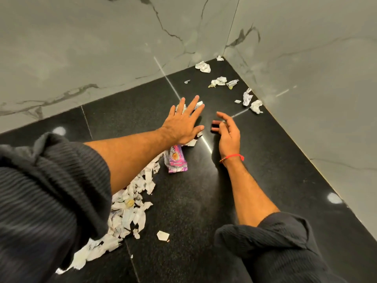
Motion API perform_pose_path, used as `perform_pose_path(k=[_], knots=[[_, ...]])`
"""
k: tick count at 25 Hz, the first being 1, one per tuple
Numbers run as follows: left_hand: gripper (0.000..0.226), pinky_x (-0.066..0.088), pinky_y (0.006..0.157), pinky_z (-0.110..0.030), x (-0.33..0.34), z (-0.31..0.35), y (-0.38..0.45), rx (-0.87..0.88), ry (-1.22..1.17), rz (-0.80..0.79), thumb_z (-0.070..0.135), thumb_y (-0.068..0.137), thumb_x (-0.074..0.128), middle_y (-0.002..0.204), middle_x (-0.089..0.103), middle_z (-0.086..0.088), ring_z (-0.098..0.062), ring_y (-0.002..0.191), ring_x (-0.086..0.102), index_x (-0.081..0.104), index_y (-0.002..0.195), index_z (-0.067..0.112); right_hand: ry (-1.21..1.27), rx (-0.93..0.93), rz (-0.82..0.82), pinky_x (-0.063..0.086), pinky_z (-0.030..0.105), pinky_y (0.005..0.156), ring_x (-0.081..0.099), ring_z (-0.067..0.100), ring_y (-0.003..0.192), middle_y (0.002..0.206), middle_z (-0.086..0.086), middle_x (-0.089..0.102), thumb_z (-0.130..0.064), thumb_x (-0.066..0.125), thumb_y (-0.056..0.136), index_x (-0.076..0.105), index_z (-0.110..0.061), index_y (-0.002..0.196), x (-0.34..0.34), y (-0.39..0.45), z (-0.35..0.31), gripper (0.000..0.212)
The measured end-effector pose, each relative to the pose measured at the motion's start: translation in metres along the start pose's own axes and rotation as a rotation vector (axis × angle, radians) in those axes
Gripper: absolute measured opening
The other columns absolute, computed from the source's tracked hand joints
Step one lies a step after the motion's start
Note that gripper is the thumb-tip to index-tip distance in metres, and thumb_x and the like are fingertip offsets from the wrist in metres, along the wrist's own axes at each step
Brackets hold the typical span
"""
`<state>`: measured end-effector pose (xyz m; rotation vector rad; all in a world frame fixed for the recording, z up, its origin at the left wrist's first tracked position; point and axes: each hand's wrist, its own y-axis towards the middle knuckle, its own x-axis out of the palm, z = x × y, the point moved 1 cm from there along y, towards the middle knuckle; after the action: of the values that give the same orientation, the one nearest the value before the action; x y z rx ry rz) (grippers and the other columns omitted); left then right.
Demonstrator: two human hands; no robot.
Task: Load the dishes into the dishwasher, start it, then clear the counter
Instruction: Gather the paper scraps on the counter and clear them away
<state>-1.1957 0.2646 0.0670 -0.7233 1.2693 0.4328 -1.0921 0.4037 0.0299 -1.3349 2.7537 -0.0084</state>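
Torn and crumpled white paper litters a black stone counter [193, 201]. My left hand [183, 123] lies flat with straight fingers on a crumpled scrap [199, 104]. A long heap of paper scraps [130, 205] runs under my left forearm toward the near left. A pink and purple snack wrapper [176, 162] lies just below my left wrist. My right hand [227, 132] hovers beside the left one, fingers loosely curled, holding nothing. A red thread circles its wrist.
More crumpled paper balls [204, 66] [219, 81] [256, 106] sit in the far corner along the right wall. Grey marble walls [306, 78] close the counter at the back and right. One small scrap [162, 235] lies alone near the front.
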Motion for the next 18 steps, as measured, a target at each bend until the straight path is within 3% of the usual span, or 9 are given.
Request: perform_pose_path(k=[3, 6, 8, 10, 12, 14, 18], knots=[[0.081, 0.013, 0.122, -0.058, 0.01, 0.002, 0.006, -0.032, 0.025, -0.08, 0.069, 0.098, 0.026, 0.169, -0.007, 0.004, -0.039, 0.154, -0.001, 0.0, 0.161, 0.025, 0.001, -0.014, -0.016, 0.055, 0.025, 0.078, 0.067, 0.024, 0.09, 0.105, 0.017, 0.068, -0.007, 0.046, 0.095, 0.065, -0.011, 0.121, 0.001, 0.004, 0.003, 0.033], [0.089, 0.023, 0.119, -0.057, 0.015, 0.005, -0.02, -0.046, 0.024, -0.075, 0.073, 0.094, 0.034, 0.169, -0.001, 0.004, -0.039, 0.153, 0.005, 0.006, 0.161, 0.023, -0.121, -0.129, 0.019, 0.057, 0.036, 0.078, 0.066, 0.018, 0.087, 0.108, 0.007, 0.067, -0.009, 0.053, 0.093, 0.067, -0.013, 0.117, -0.001, 0.004, 0.002, 0.028], [0.091, 0.032, 0.114, -0.057, 0.011, 0.001, -0.036, -0.059, 0.012, -0.104, 0.073, 0.092, 0.041, 0.168, 0.0, 0.007, -0.037, 0.153, 0.007, 0.006, 0.161, 0.025, -0.386, -0.292, 0.16, 0.052, 0.045, 0.089, 0.062, 0.024, 0.099, 0.113, 0.006, 0.062, -0.015, 0.055, 0.089, 0.067, -0.015, 0.117, -0.017, 0.031, 0.001, 0.03], [0.092, 0.035, 0.112, -0.057, 0.009, -0.005, -0.048, -0.067, 0.005, -0.131, 0.072, 0.091, 0.045, 0.168, 0.0, 0.009, -0.035, 0.153, 0.007, 0.006, 0.161, 0.026, -0.742, -0.269, 0.208, 0.04, 0.045, 0.107, 0.048, 0.032, 0.124, 0.133, 0.013, 0.052, -0.03, 0.052, 0.089, 0.059, -0.014, 0.131, -0.038, 0.073, -0.002, 0.045], [0.093, 0.034, 0.116, -0.056, 0.011, -0.008, -0.052, -0.061, 0.01, -0.144, 0.072, 0.09, 0.046, 0.168, 0.0, 0.008, -0.036, 0.153, 0.008, 0.006, 0.161, 0.026, -1.049, -0.134, 0.067, 0.023, 0.05, 0.118, 0.024, 0.035, 0.144, 0.155, 0.015, 0.03, -0.045, 0.045, 0.094, 0.037, -0.017, 0.149, -0.054, 0.103, -0.002, 0.062], [0.094, 0.034, 0.115, -0.056, 0.01, -0.009, -0.051, -0.062, 0.023, -0.158, 0.073, 0.089, 0.048, 0.168, 0.003, 0.007, -0.037, 0.152, 0.011, 0.008, 0.16, 0.027, -1.223, -0.081, -0.09, 0.009, 0.054, 0.121, 0.007, 0.032, 0.15, 0.164, 0.009, 0.012, -0.05, 0.037, 0.099, 0.019, -0.02, 0.156, -0.052, 0.111, 0.008, 0.067], [0.086, 0.043, 0.109, -0.053, 0.001, -0.012, -0.042, -0.058, 0.038, -0.133, 0.073, 0.089, 0.048, 0.164, 0.019, 0.007, -0.034, 0.146, 0.029, 0.021, 0.158, 0.029, -1.25, -0.197, -0.148, 0.011, 0.055, 0.12, 0.009, 0.032, 0.15, 0.163, 0.01, 0.015, -0.049, 0.029, 0.1, 0.015, -0.02, 0.157, -0.007, 0.055, 0.009, 0.065]])
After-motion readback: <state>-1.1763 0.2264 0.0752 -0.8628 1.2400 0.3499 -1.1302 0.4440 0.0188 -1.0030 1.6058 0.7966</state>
